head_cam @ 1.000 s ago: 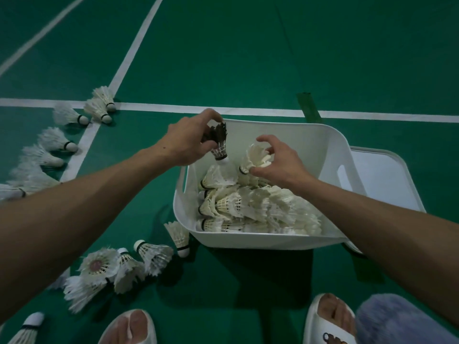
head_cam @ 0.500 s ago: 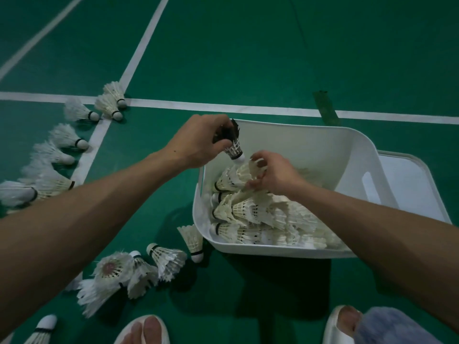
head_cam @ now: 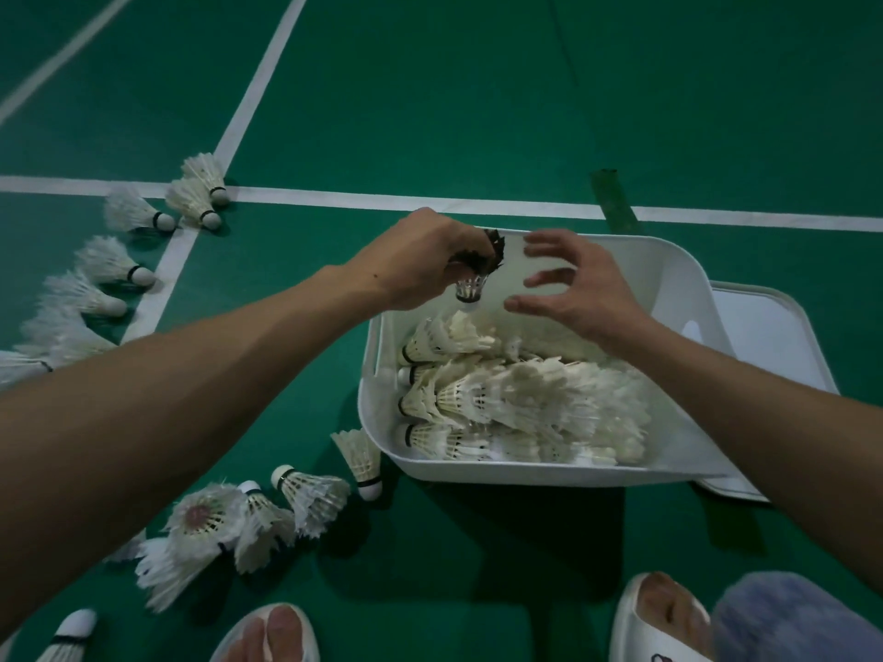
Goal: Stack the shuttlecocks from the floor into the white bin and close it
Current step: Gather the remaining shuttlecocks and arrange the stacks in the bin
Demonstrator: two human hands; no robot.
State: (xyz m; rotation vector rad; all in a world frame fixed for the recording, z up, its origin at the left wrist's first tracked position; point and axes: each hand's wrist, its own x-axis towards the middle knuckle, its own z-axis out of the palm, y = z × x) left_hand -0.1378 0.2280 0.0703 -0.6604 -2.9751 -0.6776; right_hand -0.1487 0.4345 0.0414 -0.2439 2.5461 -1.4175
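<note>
Adding a dark shuttlecock (head_cam: 479, 272) to the white bin (head_cam: 678, 274)
The left hand (head_cam: 420, 260) pinches it in its fingers above the packed rows; the right hand (head_cam: 576, 291) hovers spread, holding nothing. Next it likely needs nesting cork-first; more shuttlecocks (head_cam: 310, 499) lie on the floor (head_cam: 478, 112).

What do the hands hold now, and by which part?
The left hand grips a dark-feathered shuttlecock by its feathers, cork down; the right hand is open and holds nothing.

Indoor badminton court: green sports floor (head_cam: 478, 112) with painted white boundary lines (head_cam: 382, 203), loose white feather shuttlecocks (head_cam: 129, 212) scattered on it.
</note>
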